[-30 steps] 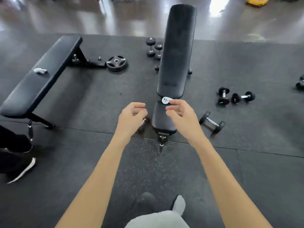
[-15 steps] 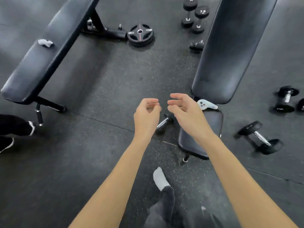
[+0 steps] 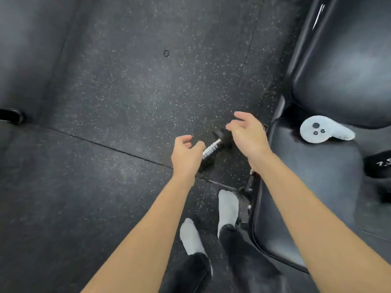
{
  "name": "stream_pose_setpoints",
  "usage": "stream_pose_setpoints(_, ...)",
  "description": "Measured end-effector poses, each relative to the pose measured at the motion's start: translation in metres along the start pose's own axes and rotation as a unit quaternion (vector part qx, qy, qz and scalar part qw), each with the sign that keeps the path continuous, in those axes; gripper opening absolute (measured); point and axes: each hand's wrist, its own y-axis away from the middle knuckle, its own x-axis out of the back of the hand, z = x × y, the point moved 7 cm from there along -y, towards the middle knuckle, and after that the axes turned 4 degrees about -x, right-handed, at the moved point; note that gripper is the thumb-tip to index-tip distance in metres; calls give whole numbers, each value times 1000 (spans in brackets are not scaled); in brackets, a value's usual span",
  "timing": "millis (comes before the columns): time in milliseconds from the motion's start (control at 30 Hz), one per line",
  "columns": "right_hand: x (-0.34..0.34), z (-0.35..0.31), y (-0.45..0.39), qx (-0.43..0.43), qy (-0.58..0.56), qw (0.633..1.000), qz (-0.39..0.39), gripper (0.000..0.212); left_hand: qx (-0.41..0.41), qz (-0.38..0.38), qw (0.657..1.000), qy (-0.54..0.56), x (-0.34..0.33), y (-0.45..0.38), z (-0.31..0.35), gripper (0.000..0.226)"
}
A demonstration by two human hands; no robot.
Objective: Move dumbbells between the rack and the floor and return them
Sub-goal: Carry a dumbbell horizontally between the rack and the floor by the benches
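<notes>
A small dumbbell (image 3: 213, 145) lies on the speckled rubber floor (image 3: 127, 92), its chrome handle slanting between the two hands and its black heads partly hidden, one behind each hand. The left hand (image 3: 186, 155) hovers over the nearer end of the handle with fingers loosely curled and the thumb apart from them, gripping nothing; whether it touches the metal cannot be told. The right hand (image 3: 248, 137) hangs above the farther head, fingers spread and relaxed, palm turned down, also holding nothing.

Just right of the right hand sits the black padded seat of a bench (image 3: 313, 187), with its backrest rising beyond it. On the seat, past the right hand, rests a white handheld controller (image 3: 323, 132) (three dark buttons show on its round face). Farther right, at the frame edge, the black head of another dumbbell (image 3: 378, 166) shows white numerals that begin with a 7.

Below the hands, toward the person, two feet in grey socks (image 3: 227, 208) stand on the floor beside the bench frame, with dark trouser legs above them. Far to the left of the left hand, a dark rounded object (image 3: 11, 116) pokes in from the edge; what it is cannot be told.
</notes>
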Motion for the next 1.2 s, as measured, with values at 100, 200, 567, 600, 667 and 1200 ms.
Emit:
stream_pose_setpoints(100, -21, 14, -56, -28, 29, 999, -6, 54, 33, 11, 999, -10, -20, -52, -21, 55)
stream_pose_setpoints(200, -62, 46, -96, -53, 83, 994, -41, 60, 74, 38, 997, 0, -30, -93, -50, 65)
stream_pose_setpoints(567, -113, 145, -227, -124, 299, 946, 17, 82, 289, 39, 956, 16, -75, -190, -196, 64)
stream_pose_setpoints(600, -111, 149, -238, -133, 304, 943, 17, 79, 304, 35, 952, 15, -80, -197, -205, 57)
stream_pose_setpoints(667, -109, 160, -252, -149, 296, 943, 12, 69, 322, 39, 946, 12, -85, -210, -224, 52)
stream_pose_setpoints(1200, -104, 101, -160, -57, 190, 980, 36, 21, 173, 25, 982, -75, 25, -193, -122, 69)
